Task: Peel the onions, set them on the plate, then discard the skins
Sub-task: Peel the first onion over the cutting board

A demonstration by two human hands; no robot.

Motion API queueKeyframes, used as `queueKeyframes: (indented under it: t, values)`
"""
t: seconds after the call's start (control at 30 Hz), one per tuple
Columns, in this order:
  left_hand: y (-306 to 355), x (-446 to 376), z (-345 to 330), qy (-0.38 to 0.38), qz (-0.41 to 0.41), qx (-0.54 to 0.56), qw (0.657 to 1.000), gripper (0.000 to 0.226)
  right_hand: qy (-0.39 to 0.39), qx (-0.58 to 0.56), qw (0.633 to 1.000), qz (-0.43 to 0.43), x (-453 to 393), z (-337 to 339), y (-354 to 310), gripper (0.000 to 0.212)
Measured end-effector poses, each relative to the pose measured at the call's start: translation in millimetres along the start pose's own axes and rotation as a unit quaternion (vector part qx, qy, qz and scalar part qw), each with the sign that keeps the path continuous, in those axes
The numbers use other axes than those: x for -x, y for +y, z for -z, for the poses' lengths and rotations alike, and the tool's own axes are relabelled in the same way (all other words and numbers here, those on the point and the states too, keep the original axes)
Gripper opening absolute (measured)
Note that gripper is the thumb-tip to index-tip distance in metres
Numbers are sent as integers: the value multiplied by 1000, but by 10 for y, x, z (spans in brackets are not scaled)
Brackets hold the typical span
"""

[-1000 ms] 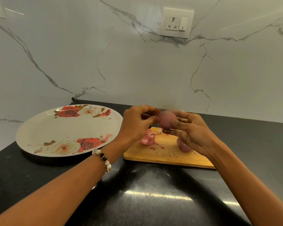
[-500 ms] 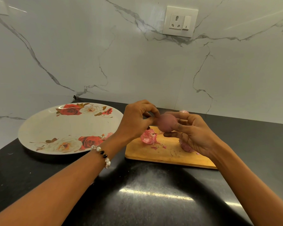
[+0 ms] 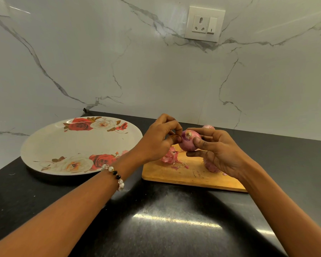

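We are holding a red onion (image 3: 189, 142) up over the far left part of the chopping board (image 3: 189, 173), its root end turned toward us. Our right hand (image 3: 219, 153) is gripping it, thumb pressing on its near side and the other fingers curling round behind and below it. Our left hand (image 3: 160, 140) is meeting the onion from the left, its fingers curling in and pinching at the skin by the onion's left edge; whether a strip is actually caught between them we cannot tell. A beaded bracelet (image 3: 115, 176) is sitting on the left wrist. On the board, a heap of pink skins (image 3: 170, 156) is lying just under the left hand, and a second onion (image 3: 211, 166) is resting partly hidden below the right palm. A third onion (image 3: 208, 127) is peeking out beyond the right hand's fingers. The rose-patterned plate (image 3: 50, 147) is sitting on the black tabletop (image 3: 165, 229) to the left of the board, nothing on it
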State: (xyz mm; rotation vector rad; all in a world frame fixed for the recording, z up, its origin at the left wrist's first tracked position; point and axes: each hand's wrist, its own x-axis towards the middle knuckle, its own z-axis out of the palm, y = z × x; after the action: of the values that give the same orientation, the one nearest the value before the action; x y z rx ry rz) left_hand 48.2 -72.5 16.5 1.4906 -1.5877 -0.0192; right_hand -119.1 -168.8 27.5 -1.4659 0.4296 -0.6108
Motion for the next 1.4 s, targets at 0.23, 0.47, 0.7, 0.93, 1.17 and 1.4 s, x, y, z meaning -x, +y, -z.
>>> queueKeyframes:
  t: [0.23, 0.47, 0.7, 0.93, 1.17, 1.4]
  values:
    - [3, -8, -27, 50, 80, 53, 994, 9, 31, -51, 998, 17, -24, 75, -8, 41]
    - [92, 12, 25, 11, 206, 174, 963, 26, 29, 46, 996, 68, -30, 44, 21, 58]
    - [123, 24, 20, 24, 259, 225, 939, 16, 58, 234, 955, 171, -50, 22, 76, 57]
    - [75, 35, -50, 76, 260, 174, 947, 5, 78, 302, 927, 209, -97, -41, 171, 59]
    - [82, 57, -104, 71, 219, 115, 966, 10, 81, 304, 922, 225, -113, -65, 174, 59]
    - [101, 31, -60, 31, 198, 152, 968, 14, 53, 217, 950, 218, -52, -45, 97, 55]
